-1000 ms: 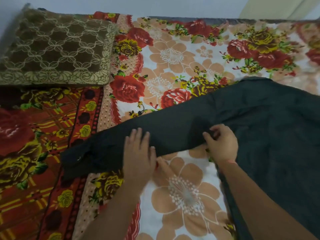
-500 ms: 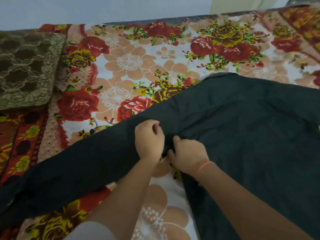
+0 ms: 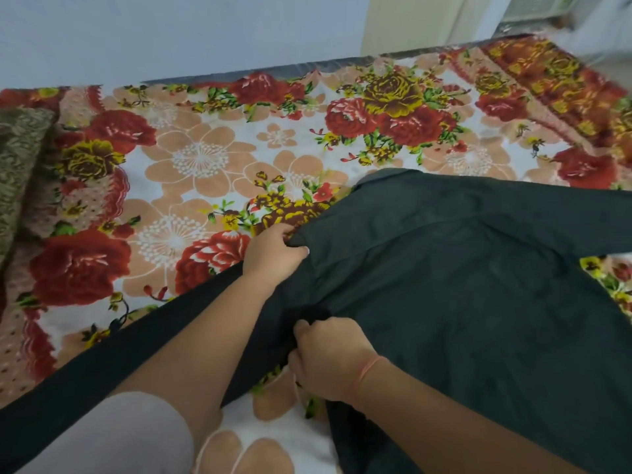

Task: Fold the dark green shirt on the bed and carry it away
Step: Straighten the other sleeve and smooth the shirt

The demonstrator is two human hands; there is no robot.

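Note:
The dark green shirt (image 3: 461, 285) lies spread across the right half of the flowered bed (image 3: 191, 159), with one long sleeve running down to the lower left corner. My left hand (image 3: 273, 253) pinches the shirt's upper left edge near the shoulder. My right hand (image 3: 328, 357), with a pink band on the wrist, grips the cloth lower down where the sleeve joins the body. A second sleeve stretches off to the right edge.
A brown patterned pillow (image 3: 17, 165) lies at the far left of the bed. A pale wall (image 3: 171, 32) runs behind the bed's far edge. A red and yellow bordered part of the bedcover (image 3: 554, 83) shows at the upper right.
My left hand has moved up and away from my right hand along the shirt's edge. The view has swung to the right, so the pillow is almost out of frame.

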